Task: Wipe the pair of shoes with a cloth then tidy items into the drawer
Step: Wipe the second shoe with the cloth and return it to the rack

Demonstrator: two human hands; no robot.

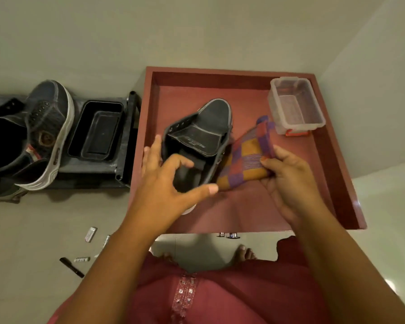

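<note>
A black shoe (204,132) with a white sole sits over the open red-brown drawer (337,183), toe pointing away from me. My left hand (166,183) spans its heel end, the index finger hooked into the opening, the other fingers along its left side and the thumb stretched across the heel. My right hand (288,183) pinches a folded checked cloth (246,157) in purple, red and orange, which touches the shoe's right side. The second shoe (49,132) lies on a dark rack (124,136) to the left.
A clear plastic box (295,106) with a red clip stands in the drawer's back right corner. An empty black tray (96,132) rests on the rack. Small items lie on the floor at the lower left, among them a black marker (71,267). My bare feet (246,252) are under the drawer front.
</note>
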